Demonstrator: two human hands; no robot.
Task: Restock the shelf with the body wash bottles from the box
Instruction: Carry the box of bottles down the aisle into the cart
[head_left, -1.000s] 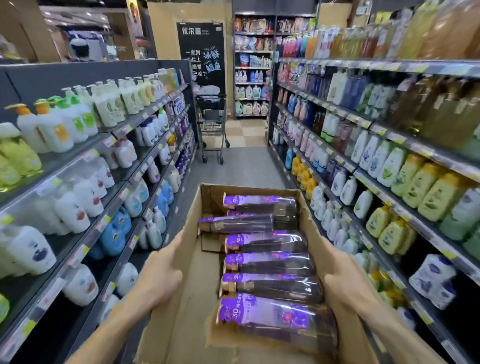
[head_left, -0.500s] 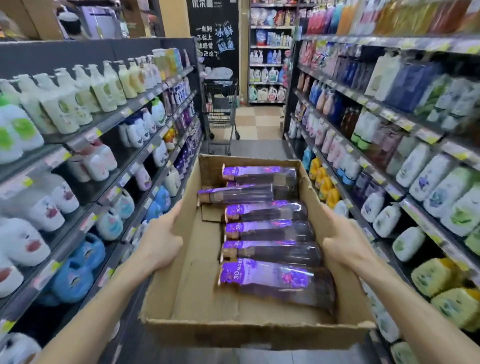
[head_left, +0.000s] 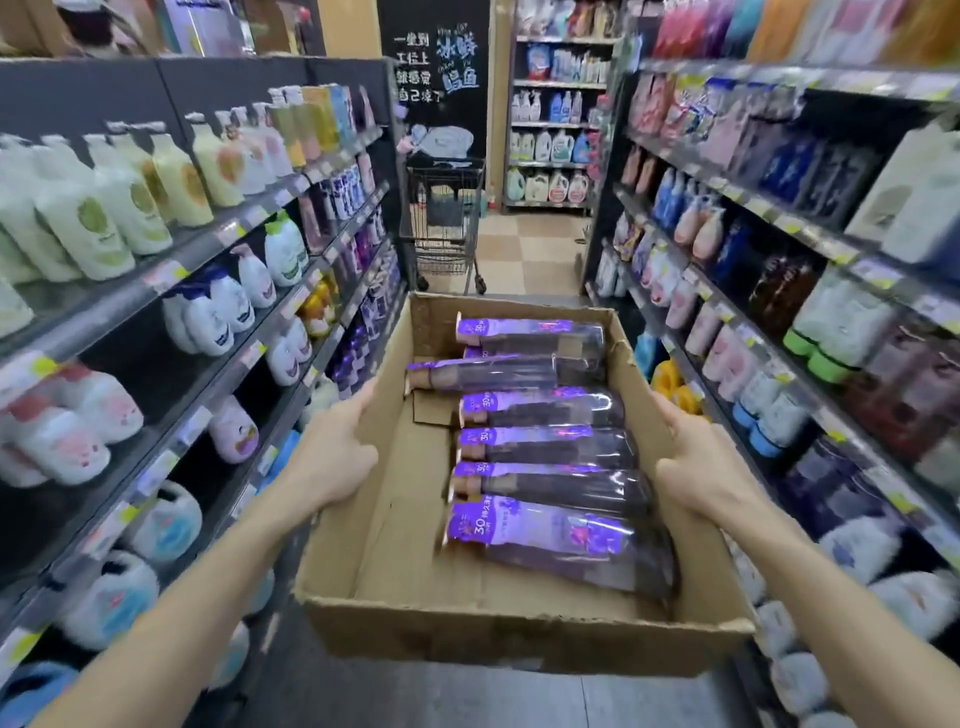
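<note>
An open cardboard box (head_left: 498, 631) is held out in front of me at waist height. My left hand (head_left: 332, 457) grips its left wall and my right hand (head_left: 698, 462) grips its right wall. Several dark purple body wash bottles (head_left: 550, 447) lie on their sides in a row along the right half of the box, caps pointing left. The nearest bottle (head_left: 561, 540) has a bright purple label. The left half of the box floor is bare cardboard.
Stocked shelves line both sides of the narrow aisle: the left shelving (head_left: 208, 260) with white and cream pump bottles, the right shelving (head_left: 779, 218) with mixed bottles. A shopping cart (head_left: 444, 223) stands ahead at the aisle's end, before a chalkboard sign (head_left: 436, 67).
I have carried the box forward along the aisle; the cart and far shelves are nearer. The box sits lower and further out in view. Both hands keep their grip on its walls.
</note>
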